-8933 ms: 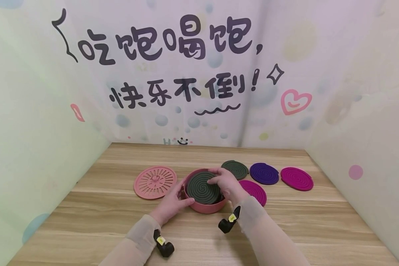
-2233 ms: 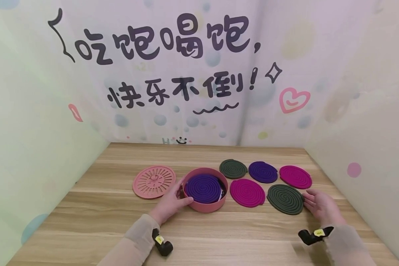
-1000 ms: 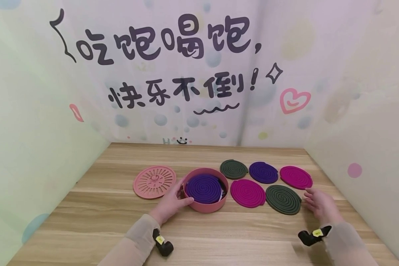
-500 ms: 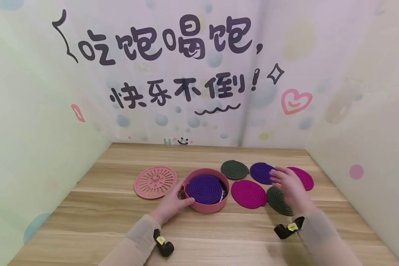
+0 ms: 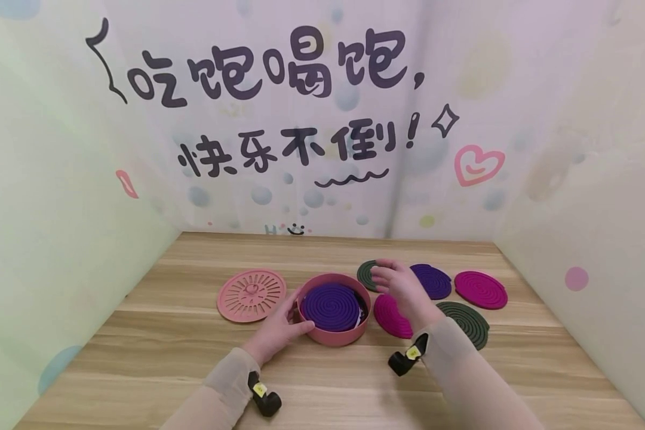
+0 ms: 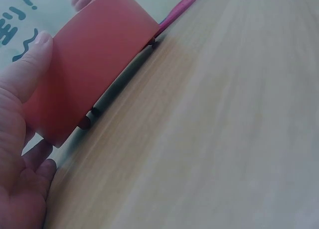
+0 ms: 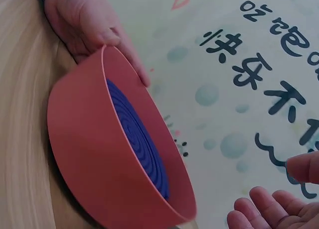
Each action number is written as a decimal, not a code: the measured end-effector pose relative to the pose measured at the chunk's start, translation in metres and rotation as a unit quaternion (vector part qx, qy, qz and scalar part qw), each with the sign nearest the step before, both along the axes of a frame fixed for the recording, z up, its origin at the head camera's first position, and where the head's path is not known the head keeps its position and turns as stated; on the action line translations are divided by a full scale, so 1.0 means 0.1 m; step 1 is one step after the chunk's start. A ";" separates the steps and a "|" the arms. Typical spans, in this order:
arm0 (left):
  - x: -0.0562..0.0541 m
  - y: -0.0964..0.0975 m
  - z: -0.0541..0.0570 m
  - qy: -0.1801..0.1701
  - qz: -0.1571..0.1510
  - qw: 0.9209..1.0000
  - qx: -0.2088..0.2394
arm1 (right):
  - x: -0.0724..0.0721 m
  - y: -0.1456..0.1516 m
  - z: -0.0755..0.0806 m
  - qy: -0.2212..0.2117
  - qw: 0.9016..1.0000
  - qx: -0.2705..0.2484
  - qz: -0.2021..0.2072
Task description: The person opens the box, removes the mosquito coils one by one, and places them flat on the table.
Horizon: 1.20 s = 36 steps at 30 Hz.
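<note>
A round pink mosquito coil holder (image 5: 335, 339) stands on the table with a purple mosquito coil (image 5: 330, 307) lying flat inside it. My left hand (image 5: 278, 332) grips the holder's left side; the left wrist view shows the thumb against the outer wall (image 6: 94, 64) and fingers near its base. To the holder's right, my right hand (image 5: 405, 292) hovers with nothing in it, fingers loosely extended. It partly covers a magenta coil (image 5: 392, 316) and a dark green coil (image 5: 366, 276). In the right wrist view, the purple coil (image 7: 137, 137) sits below the rim.
The slotted pink lid (image 5: 251, 295) lies left of the holder. Further right on the wooden table (image 5: 322, 388) lie another purple coil (image 5: 432, 282), a second magenta coil (image 5: 481, 290) and a second green coil (image 5: 469, 325). Pale walls enclose the back and sides.
The green coil seen earlier in the holder now lies at the front right, leaving a purple one on top. My right hand has since moved left, empty. The left hand kept its hold.
</note>
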<state>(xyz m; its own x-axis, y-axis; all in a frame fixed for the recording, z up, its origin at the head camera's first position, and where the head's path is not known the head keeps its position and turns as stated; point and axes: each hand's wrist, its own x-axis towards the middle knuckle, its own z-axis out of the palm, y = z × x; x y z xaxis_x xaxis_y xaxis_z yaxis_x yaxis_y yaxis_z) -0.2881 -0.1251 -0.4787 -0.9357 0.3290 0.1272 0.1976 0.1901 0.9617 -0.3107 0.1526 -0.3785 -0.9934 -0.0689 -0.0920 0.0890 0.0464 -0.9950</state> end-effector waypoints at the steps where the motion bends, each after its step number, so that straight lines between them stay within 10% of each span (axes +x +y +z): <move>1: 0.00 0.00 0.00 -0.001 0.000 1.000 -0.001 | -0.01 -0.04 -0.01 -0.001 1.000 -0.001 0.001; 36: 0.01 0.00 0.00 0.001 0.001 1.000 0.010 | -0.01 -0.59 -0.26 -0.052 0.997 0.048 -0.022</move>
<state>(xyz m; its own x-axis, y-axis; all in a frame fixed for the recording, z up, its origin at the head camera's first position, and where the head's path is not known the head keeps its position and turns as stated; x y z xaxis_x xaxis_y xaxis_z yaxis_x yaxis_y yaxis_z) -0.2871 -0.1249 -0.4783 -0.9364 0.3240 0.1352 0.1987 0.1717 0.9649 -0.3118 0.0933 -0.4046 -0.9800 -0.0123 -0.1985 0.1951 0.1344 -0.9715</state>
